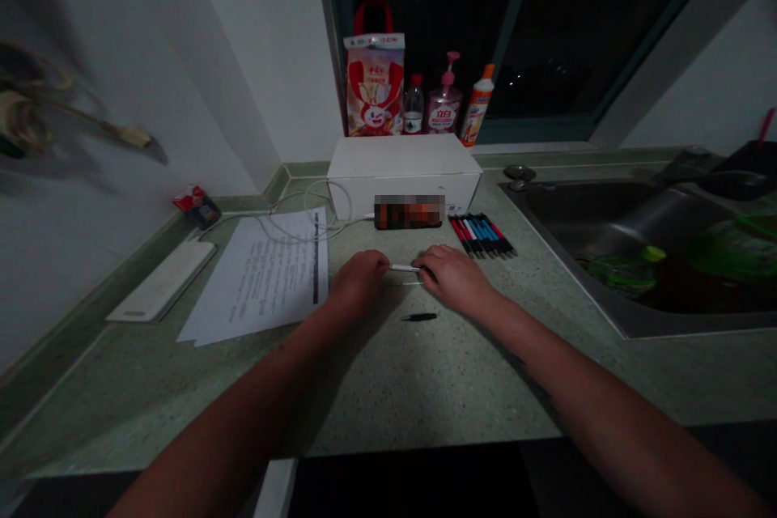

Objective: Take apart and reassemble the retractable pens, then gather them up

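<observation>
The left hand [358, 279] and right hand [456, 279] have their grips pressed together, pinching the ends of a white pen [404, 268] held level above the surface [364, 396], just behind a black pen piece [418, 317].

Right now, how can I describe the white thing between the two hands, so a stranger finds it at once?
Start at the white box on the green counter. Just in front of it, the left hand and right hand nearly meet, with a thin white pen between them. Unlike the coloured pens lying in a row nearby, it is held by both hands.
</observation>
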The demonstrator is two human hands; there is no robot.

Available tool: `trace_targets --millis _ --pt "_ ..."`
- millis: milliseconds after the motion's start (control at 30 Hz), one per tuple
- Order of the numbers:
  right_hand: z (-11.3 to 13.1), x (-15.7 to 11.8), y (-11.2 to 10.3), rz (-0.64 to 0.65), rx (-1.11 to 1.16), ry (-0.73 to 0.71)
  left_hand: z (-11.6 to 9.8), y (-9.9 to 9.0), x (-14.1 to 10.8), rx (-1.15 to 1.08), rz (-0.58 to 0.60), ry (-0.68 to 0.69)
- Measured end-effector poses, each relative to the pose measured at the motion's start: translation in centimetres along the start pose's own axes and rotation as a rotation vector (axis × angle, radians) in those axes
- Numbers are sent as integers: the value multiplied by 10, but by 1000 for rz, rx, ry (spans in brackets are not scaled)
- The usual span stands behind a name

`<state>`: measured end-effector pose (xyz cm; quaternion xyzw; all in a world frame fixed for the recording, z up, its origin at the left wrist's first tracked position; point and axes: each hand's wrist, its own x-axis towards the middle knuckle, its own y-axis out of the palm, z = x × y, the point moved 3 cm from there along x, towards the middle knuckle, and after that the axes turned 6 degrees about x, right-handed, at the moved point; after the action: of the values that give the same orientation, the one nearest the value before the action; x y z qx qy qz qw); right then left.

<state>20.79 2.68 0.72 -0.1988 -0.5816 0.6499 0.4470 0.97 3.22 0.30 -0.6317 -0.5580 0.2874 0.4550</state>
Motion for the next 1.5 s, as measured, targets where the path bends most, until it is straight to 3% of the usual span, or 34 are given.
trace_targets --millis 300,533,733,900,967,1067,1167,1333,1500 --pt "6 -3 -5 27 108 21 3 -1 -2 -459 -33 -69" --pt "7 -2 -5 19 141 -9 1 0 -2 -557 -26 -74" --pt "5 -4 -2 -43 255 47 2 9 -2 -480 -1 -30" --pt "-20 2 4 -371 833 279 -1 5 -6 -97 -1 196" --pt "-27 5 6 -427 1053 343 -5 4 -8 10 40 277" --pt "-33 6 6 -440 1199 421 -9 4 -8 83 94 296" --pt "-34 4 3 -433 1136 432 -12 6 -6 159 107 301" --pt "-32 -3 -11 -473 594 330 -11 3 -7 119 74 268" --pt "-27 -7 -22 -435 306 248 -11 -12 -10 -17 -114 342"
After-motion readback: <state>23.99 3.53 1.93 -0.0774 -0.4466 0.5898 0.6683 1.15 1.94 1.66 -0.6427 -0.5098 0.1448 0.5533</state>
